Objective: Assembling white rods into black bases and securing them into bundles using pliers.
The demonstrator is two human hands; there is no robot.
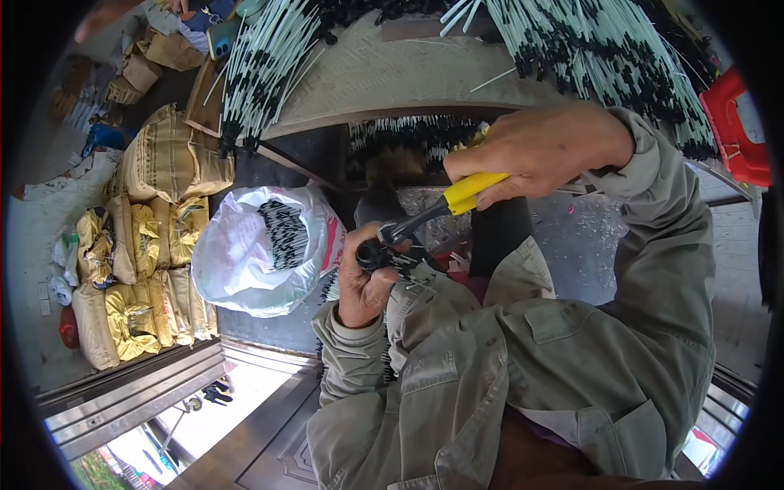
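Observation:
My right hand point(543, 151) is closed around the yellow handles of a pair of pliers point(467, 193). The grey jaws point down and left and reach a dark, round-ended bundle of thin black-tipped sticks point(374, 255). My left hand point(365, 286) wraps round that bundle above my lap, thumb across its near side. Whether the jaws grip the bundle or only touch it, I cannot tell. Just left of my left hand stands an opened white plastic bag point(245, 282), with a heap of similar black-ended sticks point(283, 234) inside.
A worktable point(367, 82) ahead carries pale sticks with black ends point(269, 69), heaped thickly at right point(588, 65). A red plastic stool point(735, 135) is at far right. Stacked sacks point(135, 269) stand left, near a large woven sack point(175, 159). Another person's hand point(106, 15) shows top left.

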